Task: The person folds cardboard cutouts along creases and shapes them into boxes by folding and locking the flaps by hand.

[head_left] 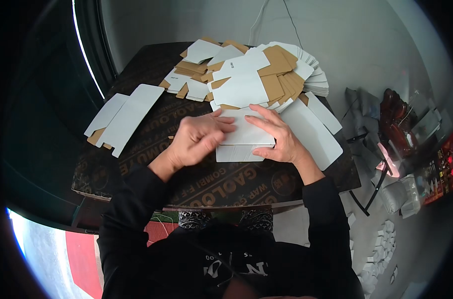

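Observation:
A small white carton (246, 130) lies on the dark table in front of me, its top flat and its near side faintly striped. My right hand (278, 135) grips the carton's right end, fingers over the top and thumb at the near edge. My left hand (199, 138) rests its fingertips on the left part of the top, with the thumb apart from the fingers. Just beyond, a pile of flat white and brown carton blanks (241, 79) reaches up to the carton. Its left lower corner is partly hidden by my left hand.
The table (131, 164) has printed lettering. A partly folded blank (124, 117) lies at left, and another blank (313, 132) at right. On the floor at right are a folding-legged item (373, 194), bags (393, 197) and several small white boxes (381, 251).

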Motion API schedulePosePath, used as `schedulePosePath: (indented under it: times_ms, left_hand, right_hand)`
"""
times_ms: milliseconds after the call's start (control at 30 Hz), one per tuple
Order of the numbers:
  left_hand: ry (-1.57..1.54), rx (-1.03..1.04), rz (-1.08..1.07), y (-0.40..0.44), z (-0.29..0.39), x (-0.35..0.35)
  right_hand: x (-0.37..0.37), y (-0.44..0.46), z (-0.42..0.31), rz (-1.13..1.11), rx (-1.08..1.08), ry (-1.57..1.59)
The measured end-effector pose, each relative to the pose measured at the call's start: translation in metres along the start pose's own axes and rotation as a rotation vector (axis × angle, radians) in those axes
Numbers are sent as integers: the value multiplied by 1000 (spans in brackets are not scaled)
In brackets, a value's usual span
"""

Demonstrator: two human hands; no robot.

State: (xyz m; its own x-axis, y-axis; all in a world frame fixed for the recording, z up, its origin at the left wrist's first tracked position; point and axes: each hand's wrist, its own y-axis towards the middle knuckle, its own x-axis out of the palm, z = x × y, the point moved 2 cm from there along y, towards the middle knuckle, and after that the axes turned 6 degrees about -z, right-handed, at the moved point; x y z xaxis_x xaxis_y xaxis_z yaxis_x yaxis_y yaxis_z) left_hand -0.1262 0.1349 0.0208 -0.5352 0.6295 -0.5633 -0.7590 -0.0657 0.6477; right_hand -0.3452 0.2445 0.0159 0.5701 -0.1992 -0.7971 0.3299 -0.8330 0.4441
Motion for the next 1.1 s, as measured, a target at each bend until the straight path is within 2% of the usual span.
schedulePosePath:
  times_ms: [133,167,300,433,533,567,700,733,800,833,933,967,1033,1100]
  left_hand:
    - [-81,-3,354,-12,-15,-19]
    - [-77,8,355,-12,-16,-21]
    - [51,-352,519,-15,-25,-25]
    - [125,-365,528,-15,-34,-23]
    - [151,-367,531,-16,-36,-21]
    - [161,-364,532,-15,-36,-20]
    - [174,-390,515,-13,-34,-18]
    - [174,-419,493,-13,-34,-17]
    - [173,-479,445,-13,-35,-15]
    - [170,-479,446,-13,-35,-13]
    - [169,-469,443,-11,-38,-9]
    - [171,-468,439,-11,-39,-8]
    - [177,-465,438,-10,-42,-6]
    - [186,-455,431,-13,-45,-6]
  right_hand:
    - [4,-1,3,44,60,-72]
    - [1,0,-2,49,54,-82]
    - [-20,-13,-24,192,61,-233]
    - [-71,-53,-57,352,115,-295]
    - [-121,-114,-73,574,141,-356]
    - [-136,-144,-73,570,146,-365]
    - [-182,-301,-70,1351,285,197]
    - [-175,-316,-80,1554,273,186]
    - [-152,-368,-83,1796,432,227]
    - [-138,-413,-72,1840,594,308]
    - [-56,-551,-22,1652,1136,631]
    - [-4,-579,-12,1377,1071,383]
    - [41,-538,-55,1042,1677,618]
    - [47,-555,-58,1099,1677,645]
